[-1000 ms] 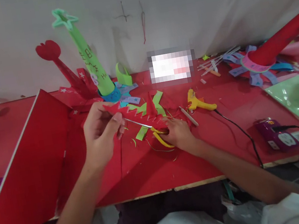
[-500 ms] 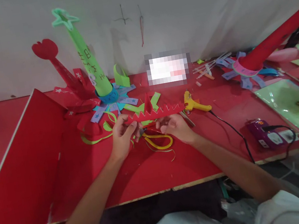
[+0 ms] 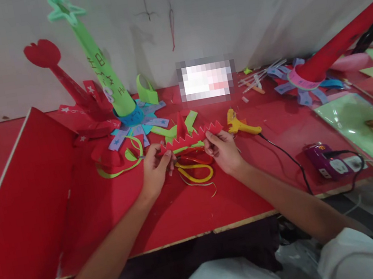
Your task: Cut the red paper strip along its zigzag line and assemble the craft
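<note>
So a red zigzag strip (image 3: 191, 138) is being held up over the red tabletop (image 3: 186, 221), spanning the gap between both hands, teeth side up. Its left end is pinched by the left hand (image 3: 155, 166), fingers closed on it against the thumb. It's nipped the same way by the right hand (image 3: 224, 152), a bit in from the other end, so a toothed tip is left poking out past the grip. The right end is held a touch higher. Yellow-handled scissors (image 3: 197, 181) can be seen right below, blades mostly hidden. A yellow glue gun (image 3: 240, 125) is parked just to the right, and a green paper tower (image 3: 101, 65) can be spotted farther back on the left.
</note>
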Demonstrator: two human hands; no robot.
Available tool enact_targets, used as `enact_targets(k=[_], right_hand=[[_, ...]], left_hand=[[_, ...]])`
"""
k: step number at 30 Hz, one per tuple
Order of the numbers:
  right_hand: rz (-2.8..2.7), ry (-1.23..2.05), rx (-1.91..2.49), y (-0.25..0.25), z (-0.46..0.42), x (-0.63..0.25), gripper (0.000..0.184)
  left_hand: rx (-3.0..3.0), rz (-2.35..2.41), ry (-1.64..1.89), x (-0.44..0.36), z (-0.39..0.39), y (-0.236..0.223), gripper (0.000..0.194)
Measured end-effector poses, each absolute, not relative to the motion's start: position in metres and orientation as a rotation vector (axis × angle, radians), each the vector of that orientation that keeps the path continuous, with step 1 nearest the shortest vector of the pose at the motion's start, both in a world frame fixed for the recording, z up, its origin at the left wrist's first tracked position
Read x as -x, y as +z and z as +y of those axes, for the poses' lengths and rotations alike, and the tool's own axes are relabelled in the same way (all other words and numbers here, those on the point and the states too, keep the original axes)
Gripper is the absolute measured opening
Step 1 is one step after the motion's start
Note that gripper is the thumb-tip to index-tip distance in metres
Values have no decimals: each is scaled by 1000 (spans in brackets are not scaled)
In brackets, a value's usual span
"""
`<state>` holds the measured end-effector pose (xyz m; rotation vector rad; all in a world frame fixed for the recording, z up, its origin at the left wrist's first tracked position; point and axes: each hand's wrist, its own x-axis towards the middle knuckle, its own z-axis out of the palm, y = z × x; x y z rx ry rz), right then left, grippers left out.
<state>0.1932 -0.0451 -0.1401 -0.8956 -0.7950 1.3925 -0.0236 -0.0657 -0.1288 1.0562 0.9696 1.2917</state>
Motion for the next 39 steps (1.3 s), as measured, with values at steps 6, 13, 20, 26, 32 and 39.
enact_targets(k=[6, 13, 20, 26, 32, 39], right_hand=[[-762, 1445, 880, -136, -42, -195, 43], [-626, 1614, 749, -136, -39, -199, 46], [-562, 1695, 712, -133, -45, -202, 40], [-631, 1726, 676, -130, -49, -195, 50], [-728, 1788, 663, -132, -52, -194, 49], [-730, 1766, 706, -134, -53, -195, 49]], left_hand=[[-867, 916, 1385, 27, -61, -129, 52], [-682, 793, 1333, 31, -61, -117, 53], [-592, 699, 1280, 33, -66, -111, 56], [-607, 672, 1212, 34, -69, -104, 50], [-660, 646, 1086, 30, -71, -111, 46], [-634, 585, 1091, 29, -74, -111, 49]])
